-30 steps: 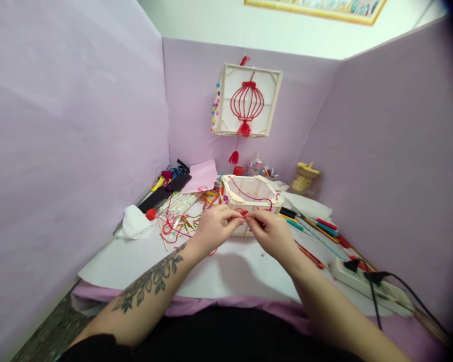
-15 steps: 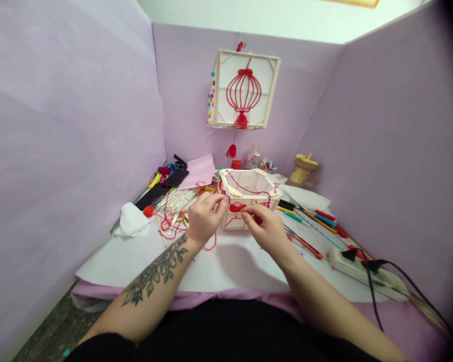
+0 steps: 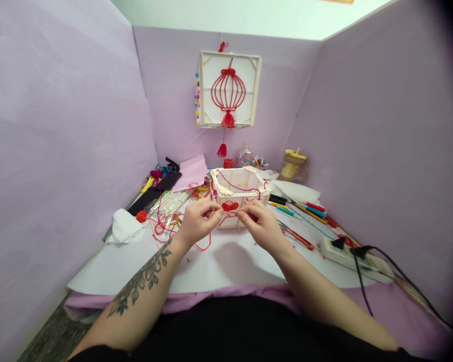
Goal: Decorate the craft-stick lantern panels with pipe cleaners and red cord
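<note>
In front of me stands an open-topped box lantern (image 3: 242,221) of pale sticks and white panels, with red decorations on its near face. A dark red strand of yarn (image 3: 238,187) sags across its top. My left hand (image 3: 198,221) is closed, thumb and forefinger pinched just before the near face. Close by on the right, my right hand (image 3: 260,223) makes a similar pinch. A thin red strand seems to span the small gap between the fingertips; its ends are hidden by the fingers.
Above hangs a finished-looking box lantern (image 3: 232,118) with a red tassel (image 3: 221,150). Tangled red yarn (image 3: 160,229) and a white cloth (image 3: 124,226) lie left. On the right are markers (image 3: 285,211), a craft knife (image 3: 300,239), a power strip (image 3: 347,259) and a drink cup (image 3: 292,163).
My left hand has lowered slightly, bringing both pinches level and closer together before the box. The whole view has shifted, so everything appears a little further left.
</note>
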### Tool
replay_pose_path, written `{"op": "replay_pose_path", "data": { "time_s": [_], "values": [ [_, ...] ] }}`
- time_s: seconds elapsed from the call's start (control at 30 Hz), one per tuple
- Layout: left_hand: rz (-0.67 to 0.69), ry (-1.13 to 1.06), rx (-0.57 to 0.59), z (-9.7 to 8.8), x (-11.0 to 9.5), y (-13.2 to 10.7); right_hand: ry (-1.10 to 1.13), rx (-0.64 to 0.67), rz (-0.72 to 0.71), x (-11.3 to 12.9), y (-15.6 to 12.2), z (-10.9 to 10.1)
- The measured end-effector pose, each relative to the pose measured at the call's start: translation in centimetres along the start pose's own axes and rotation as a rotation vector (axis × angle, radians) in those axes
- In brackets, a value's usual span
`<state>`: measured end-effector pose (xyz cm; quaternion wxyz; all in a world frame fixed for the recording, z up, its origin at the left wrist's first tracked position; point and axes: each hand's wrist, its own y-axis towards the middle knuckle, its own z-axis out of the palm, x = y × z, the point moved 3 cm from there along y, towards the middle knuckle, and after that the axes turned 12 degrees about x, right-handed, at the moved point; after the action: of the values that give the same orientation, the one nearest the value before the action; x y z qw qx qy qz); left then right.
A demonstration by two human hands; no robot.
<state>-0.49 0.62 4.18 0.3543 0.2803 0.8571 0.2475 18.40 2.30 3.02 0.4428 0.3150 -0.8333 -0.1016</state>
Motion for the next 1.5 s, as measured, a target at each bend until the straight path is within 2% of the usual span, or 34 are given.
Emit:
{"op": "replay_pose_path", "data": {
  "time_s": [0.13, 0.23, 0.3, 0.4, 0.63, 0.77, 0.83, 1.13, 1.5],
  "values": [
    [-0.052, -0.143, 0.184, 1.0, 0.3, 0.1, 0.026, -0.017, 0.046, -0.3, -0.2, -0.4],
    [-0.097, -0.369, 0.346, 2.3, 0.2, 0.0, 0.018, 0.025, 0.031, 0.2, 0.1, 0.0],
    [-0.125, -0.426, 0.393, 2.9, 0.2, -0.2, 0.002, 0.065, 0.016, 0.5, 0.4, 0.4],
    [-0.101, -0.289, 0.314, 2.9, 0.1, -0.2, -0.007, 0.099, 0.027, 0.5, 0.7, 0.8],
    [0.158, 0.064, 0.039, 1.5, -1.0, -0.5, 0.054, 0.095, 0.046, -0.2, 1.3, 0.6],
    [0.136, 0.232, -0.221, 0.7, -0.7, -0.5, 0.131, 0.021, 0.072, -0.3, 1.2, 0.2],
    [0.125, 0.295, -0.294, 0.5, -0.4, -0.5, 0.153, -0.003, 0.086, -0.4, 1.0, 0.1],
    [0.149, 0.446, -0.264, 1.1, -0.4, -0.2, 0.182, 0.008, 0.071, -0.8, 0.5, 0.8],
    [0.086, 0.372, -0.249, 1.5, 0.1, 0.6, 0.182, 0.034, 0.055, -1.2, 0.2, 1.3]
  ]
}}
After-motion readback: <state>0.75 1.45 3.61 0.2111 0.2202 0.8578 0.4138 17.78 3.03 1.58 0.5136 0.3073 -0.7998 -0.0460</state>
